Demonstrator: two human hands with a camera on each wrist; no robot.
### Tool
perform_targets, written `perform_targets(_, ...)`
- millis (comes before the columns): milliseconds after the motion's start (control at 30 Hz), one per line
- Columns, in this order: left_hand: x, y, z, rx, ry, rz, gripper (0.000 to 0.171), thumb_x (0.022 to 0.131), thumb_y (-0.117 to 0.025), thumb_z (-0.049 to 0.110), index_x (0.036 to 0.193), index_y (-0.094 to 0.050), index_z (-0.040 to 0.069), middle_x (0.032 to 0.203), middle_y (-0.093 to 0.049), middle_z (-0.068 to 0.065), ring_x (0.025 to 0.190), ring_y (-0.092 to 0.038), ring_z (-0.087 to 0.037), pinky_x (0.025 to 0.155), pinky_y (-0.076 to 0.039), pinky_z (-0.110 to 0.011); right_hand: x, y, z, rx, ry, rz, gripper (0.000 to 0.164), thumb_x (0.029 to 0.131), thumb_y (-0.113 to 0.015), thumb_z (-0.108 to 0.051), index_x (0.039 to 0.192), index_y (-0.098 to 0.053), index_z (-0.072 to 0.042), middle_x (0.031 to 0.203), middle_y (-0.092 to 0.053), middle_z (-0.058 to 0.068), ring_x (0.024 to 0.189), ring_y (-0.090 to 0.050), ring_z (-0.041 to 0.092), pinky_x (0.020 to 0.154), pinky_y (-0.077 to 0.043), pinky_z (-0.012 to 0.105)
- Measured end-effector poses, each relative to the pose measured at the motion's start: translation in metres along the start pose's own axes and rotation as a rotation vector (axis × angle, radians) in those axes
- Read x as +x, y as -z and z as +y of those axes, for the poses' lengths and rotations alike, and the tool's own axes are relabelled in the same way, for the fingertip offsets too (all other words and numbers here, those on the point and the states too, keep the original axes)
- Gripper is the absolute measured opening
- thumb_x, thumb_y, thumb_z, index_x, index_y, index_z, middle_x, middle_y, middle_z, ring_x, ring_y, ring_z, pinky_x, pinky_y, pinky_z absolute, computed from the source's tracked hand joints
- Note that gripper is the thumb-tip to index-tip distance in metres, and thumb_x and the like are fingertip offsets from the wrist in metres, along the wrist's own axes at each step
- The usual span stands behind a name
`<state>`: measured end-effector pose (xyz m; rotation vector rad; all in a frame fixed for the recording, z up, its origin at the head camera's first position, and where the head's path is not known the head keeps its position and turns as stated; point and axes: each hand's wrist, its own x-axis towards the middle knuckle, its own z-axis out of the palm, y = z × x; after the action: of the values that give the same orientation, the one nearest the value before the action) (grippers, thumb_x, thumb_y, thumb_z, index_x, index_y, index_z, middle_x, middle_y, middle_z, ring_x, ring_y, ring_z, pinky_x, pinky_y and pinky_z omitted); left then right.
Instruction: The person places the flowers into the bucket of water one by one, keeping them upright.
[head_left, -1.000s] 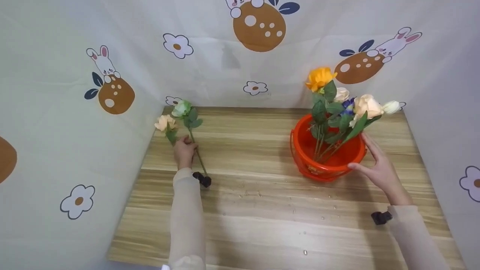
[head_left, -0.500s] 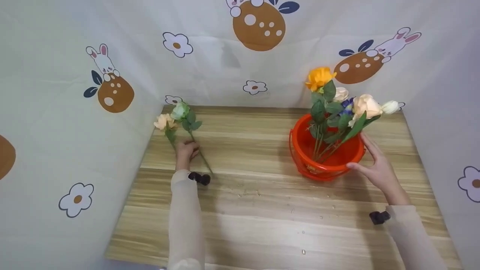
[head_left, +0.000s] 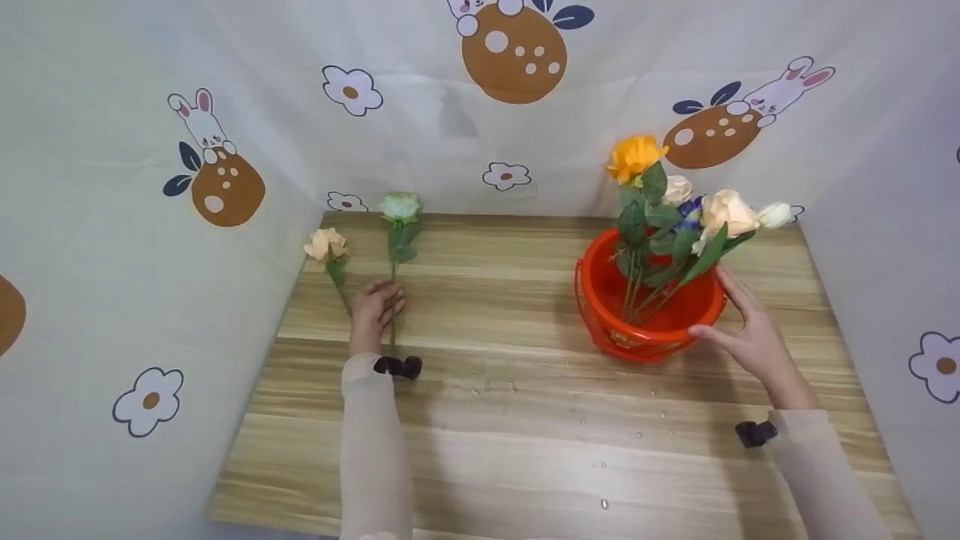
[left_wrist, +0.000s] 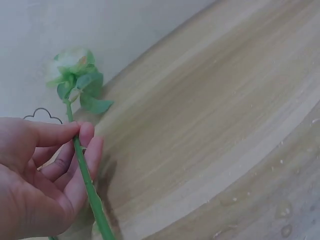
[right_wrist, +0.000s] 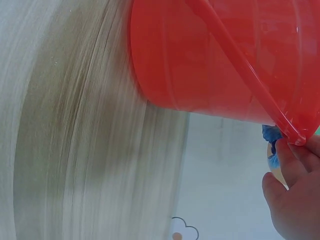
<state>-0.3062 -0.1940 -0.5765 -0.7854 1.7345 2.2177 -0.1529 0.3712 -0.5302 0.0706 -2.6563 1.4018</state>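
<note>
My left hand (head_left: 376,309) pinches the stem of a pale green artificial flower (head_left: 400,208) between thumb and fingers, at the left of the table. In the left wrist view, the green stem (left_wrist: 89,182) passes across the fingers, with bloom and leaves beyond them. Beside that hand, a peach flower (head_left: 326,244) lies against the back left edge. My right hand (head_left: 761,346) rests at the right side of a red bucket (head_left: 686,311), its thumb and straight fingers spread along the rim. The right wrist view shows these fingers at the end of the bucket's handle (right_wrist: 245,70).
Inside the bucket stand several flowers, among them an orange one (head_left: 636,157), a large peach one (head_left: 729,214), a purple one (head_left: 688,214) and a white bud (head_left: 774,215). Water drops (head_left: 604,504) dot the wooden table (head_left: 495,285). A patterned curtain (head_left: 420,150) encloses the back and sides.
The green flower has swung right, away from the peach flower, and its stem now points nearly straight toward the back. My left hand has shifted slightly right. The right hand and bucket stay put.
</note>
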Motion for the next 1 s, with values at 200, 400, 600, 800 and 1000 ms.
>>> perform_targets(200, 0.0, -0.01, 0.007, -0.044, -0.056, -0.061, 0.04, 0.098, -0.054, -0.003, 0.137, -0.047, -0.003, 0.097, -0.063, -0.006, 0.088, -0.065, -0.016, 0.081, -0.059, -0.028, 0.0, -0.001, 0.001, 0.007, -0.019, 0.0, 0.098, 0.077, -0.085, -0.013, 0.157, -0.03, -0.028, 0.165, -0.026, 0.012, 0.149, -0.023, 0.044, 0.113, -0.018, 0.076)
perform_targets(400, -0.001, -0.021, 0.015, -0.128, -0.146, -0.09, 0.02, 0.099, -0.053, -0.002, 0.117, -0.054, 0.007, 0.086, -0.064, 0.002, 0.079, -0.067, -0.009, 0.067, -0.053, -0.022, 0.001, -0.001, 0.007, 0.004, -0.009, 0.007, 0.1, 0.075, -0.086, -0.008, 0.157, -0.03, -0.024, 0.164, -0.026, 0.013, 0.148, -0.024, 0.045, 0.113, -0.018, 0.076)
perform_targets(600, -0.012, -0.034, 0.025, -0.19, -0.262, -0.124, 0.015, 0.099, -0.051, -0.004, 0.105, -0.056, 0.009, 0.081, -0.071, 0.005, 0.082, -0.07, -0.007, 0.064, -0.052, -0.02, 0.0, -0.001, 0.002, 0.002, -0.009, 0.003, 0.099, 0.077, -0.085, -0.011, 0.157, -0.03, -0.027, 0.165, -0.026, 0.013, 0.148, -0.024, 0.045, 0.113, -0.02, 0.075)
perform_targets(800, -0.025, -0.046, 0.034, -0.15, -0.407, -0.148, 0.018, 0.097, -0.055, -0.005, 0.095, -0.06, 0.012, 0.086, -0.077, 0.005, 0.087, -0.072, -0.007, 0.094, -0.05, -0.026, -0.001, 0.0, -0.003, 0.02, -0.007, -0.005, 0.099, 0.078, -0.085, -0.012, 0.158, -0.029, -0.027, 0.165, -0.024, 0.014, 0.149, -0.022, 0.046, 0.114, -0.017, 0.075)
perform_targets(1000, -0.029, -0.053, 0.034, -0.027, -0.582, -0.119, 0.02, 0.093, -0.058, -0.009, 0.092, -0.064, 0.009, 0.092, -0.075, 0.005, 0.087, -0.067, -0.005, 0.091, -0.05, -0.026, 0.001, -0.001, 0.0, 0.013, -0.005, -0.004, 0.099, 0.077, -0.085, -0.011, 0.158, -0.029, -0.026, 0.165, -0.024, 0.015, 0.148, -0.023, 0.047, 0.113, -0.017, 0.075)
